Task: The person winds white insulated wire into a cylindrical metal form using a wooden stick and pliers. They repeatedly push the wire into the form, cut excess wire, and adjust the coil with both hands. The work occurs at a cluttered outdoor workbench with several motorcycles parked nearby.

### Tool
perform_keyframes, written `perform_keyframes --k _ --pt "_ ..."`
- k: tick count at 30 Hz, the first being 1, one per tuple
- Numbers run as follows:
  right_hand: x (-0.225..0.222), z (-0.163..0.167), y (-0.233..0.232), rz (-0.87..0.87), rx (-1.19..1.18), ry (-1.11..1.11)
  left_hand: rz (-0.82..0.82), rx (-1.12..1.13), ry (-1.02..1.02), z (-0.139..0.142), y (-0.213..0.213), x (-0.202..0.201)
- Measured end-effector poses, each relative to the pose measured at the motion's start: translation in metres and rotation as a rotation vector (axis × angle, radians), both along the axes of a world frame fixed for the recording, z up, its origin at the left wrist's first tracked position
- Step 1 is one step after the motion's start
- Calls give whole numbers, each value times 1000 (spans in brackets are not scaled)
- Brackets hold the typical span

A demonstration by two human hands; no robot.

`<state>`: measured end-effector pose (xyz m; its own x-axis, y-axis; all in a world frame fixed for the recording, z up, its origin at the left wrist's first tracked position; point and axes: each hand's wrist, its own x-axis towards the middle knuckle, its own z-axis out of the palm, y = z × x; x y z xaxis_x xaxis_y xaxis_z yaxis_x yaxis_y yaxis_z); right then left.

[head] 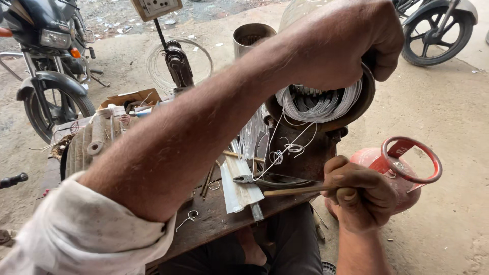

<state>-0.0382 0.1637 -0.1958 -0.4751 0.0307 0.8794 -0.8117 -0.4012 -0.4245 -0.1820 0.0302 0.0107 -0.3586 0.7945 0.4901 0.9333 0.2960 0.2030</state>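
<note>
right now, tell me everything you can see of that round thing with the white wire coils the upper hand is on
It looks like a motor stator: a round, dark, rusty-looking metal ring held on edge, its open face turned toward the camera. Bundles of white wire loop through the slots inside it, and loose white strands trail down from the bottom edge toward the workbench. The left hand grips its top rim, covering the upper part. It seems to rest on a dark metal block below. The right hand, lower down, holds a thin stick and does not touch it.

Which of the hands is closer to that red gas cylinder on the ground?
The right hand. It holds a thin stick just beside the gas cylinder, at bench height. The left hand is higher up, gripping the top of the wire-wound stator.
</note>
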Motion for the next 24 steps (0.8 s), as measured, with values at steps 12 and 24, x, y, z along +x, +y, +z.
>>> perform_keyframes --k 12,24 --pt "30 52 20 -367 -57 148 -263 1016 -241 -82 -59 18" --pt "13 97 -21 -1102 656 380 -147 1019 -248 -86 -82 35"
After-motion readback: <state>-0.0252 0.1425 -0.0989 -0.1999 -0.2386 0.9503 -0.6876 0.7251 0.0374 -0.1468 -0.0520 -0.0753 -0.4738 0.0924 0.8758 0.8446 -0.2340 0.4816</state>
